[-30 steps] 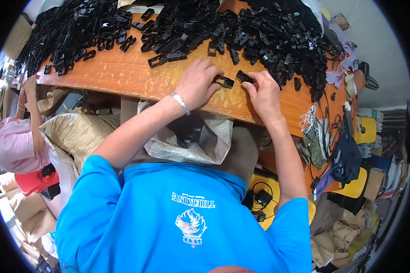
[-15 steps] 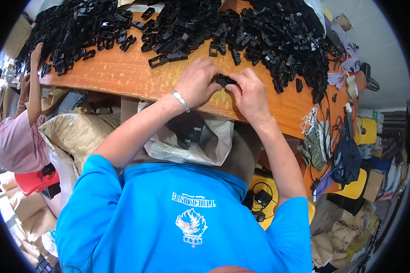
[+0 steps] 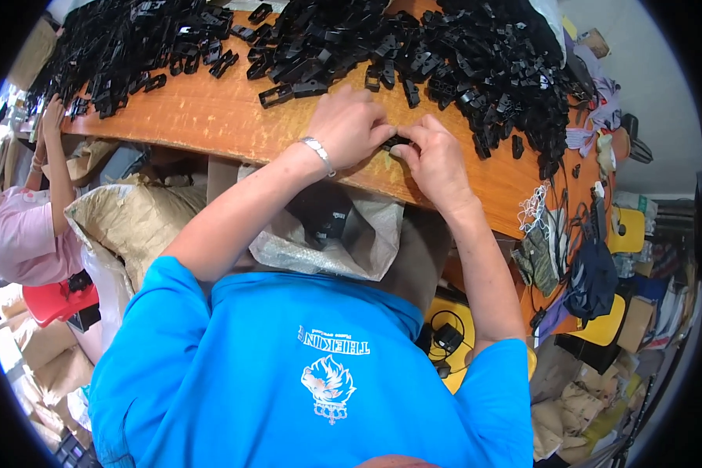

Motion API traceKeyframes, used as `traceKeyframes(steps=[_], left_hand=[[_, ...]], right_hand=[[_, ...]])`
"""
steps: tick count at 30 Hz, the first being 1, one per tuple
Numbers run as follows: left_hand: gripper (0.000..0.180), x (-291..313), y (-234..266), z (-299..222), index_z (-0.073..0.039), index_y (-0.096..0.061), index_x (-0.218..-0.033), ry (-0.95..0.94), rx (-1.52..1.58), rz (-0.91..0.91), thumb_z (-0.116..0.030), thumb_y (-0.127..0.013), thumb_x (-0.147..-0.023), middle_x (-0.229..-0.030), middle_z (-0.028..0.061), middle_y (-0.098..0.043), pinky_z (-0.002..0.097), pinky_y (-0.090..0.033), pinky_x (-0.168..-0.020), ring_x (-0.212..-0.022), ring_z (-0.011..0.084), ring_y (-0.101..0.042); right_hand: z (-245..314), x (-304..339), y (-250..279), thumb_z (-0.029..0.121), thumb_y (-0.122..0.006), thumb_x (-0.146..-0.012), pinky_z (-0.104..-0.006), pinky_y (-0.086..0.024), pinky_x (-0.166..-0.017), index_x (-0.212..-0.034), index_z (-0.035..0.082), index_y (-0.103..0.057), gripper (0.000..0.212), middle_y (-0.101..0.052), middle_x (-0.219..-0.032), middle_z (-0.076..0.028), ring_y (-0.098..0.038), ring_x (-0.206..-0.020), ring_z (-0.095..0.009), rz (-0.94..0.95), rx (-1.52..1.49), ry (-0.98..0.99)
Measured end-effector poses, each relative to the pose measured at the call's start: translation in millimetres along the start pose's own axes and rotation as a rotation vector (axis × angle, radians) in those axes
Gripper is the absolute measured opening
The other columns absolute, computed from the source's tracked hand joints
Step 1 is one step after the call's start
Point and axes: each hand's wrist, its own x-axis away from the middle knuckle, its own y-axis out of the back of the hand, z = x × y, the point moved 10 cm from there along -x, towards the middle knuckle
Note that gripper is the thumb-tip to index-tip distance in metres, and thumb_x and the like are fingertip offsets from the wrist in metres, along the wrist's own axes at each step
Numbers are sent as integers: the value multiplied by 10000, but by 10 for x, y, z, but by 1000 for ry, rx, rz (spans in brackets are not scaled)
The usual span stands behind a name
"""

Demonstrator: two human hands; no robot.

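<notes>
Both grips now pinch one small black clip point(image 3: 396, 143) between them: left hand point(image 3: 349, 125) and right hand point(image 3: 435, 160) have closed together on it at the near edge of the counter point(image 3: 210, 117), where a second ago they lay apart, each on a separate piece. Looks like two parts are being pressed into one. Beyond, the black clip pile point(image 3: 444, 54) covers the far side; a loose buckle point(image 3: 275, 95) lies left of the hands, and another person's hand point(image 3: 52, 117) reaches the far left end.

Workshop: bench point(image 3: 210, 117) heaped with black clips point(image 3: 476, 54) (sacks point(image 3: 132, 218) below)
</notes>
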Motion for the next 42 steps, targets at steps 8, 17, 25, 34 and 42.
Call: traceKeyframes(steps=[8,17,25,34,42], left_hand=[[228,170,1,0,-131,-770,-944,-18,-58,-67,-357,-735,-954,-1011,69,-714,510,-475,-917,-1083,320,-641],[452,-285,140,291,-6,-700,-1196,213,-12,-129,-388,-770,-964,-1034,209,-779,490,-610,-853,-987,405,-765],[381,-740,-76,449,19,-690,-1104,329,-205,-10,-314,-782,-943,-1044,245,-768,479,-628,-846,-964,395,-775],[225,-321,103,196,-35,-632,-1026,106,-83,-163,-130,-781,-886,-1089,187,-697,473,-593,-838,-1002,382,-716],[210,-31,192,-9,-80,-618,-981,-112,110,-227,-62,-790,-862,-1009,120,-637,463,-552,-837,-1032,362,-641]], right_hand=[[41,158,-86,177,-829,-883,-502,-579,-796,-1054,66,-816,205,-708,-969,-185,-717,-904,-408,-39,50,-16],[473,314,-255,222,-807,-902,-494,-588,-841,-1071,45,-807,245,-732,-1027,-205,-727,-942,-411,188,-44,10],[-324,-633,122,171,-771,-938,-508,-604,-816,-1023,-1,-766,191,-711,-1040,-231,-745,-902,-427,-301,287,-112],[-519,-642,7,106,-769,-939,-475,-610,-823,-1152,8,-702,244,-717,-1032,-209,-742,-934,-411,-196,340,-158],[-830,-295,-90,147,-569,-1033,-528,-572,-893,-1216,-9,-674,263,-771,-1030,-272,-747,-991,-453,-178,-212,-401]])
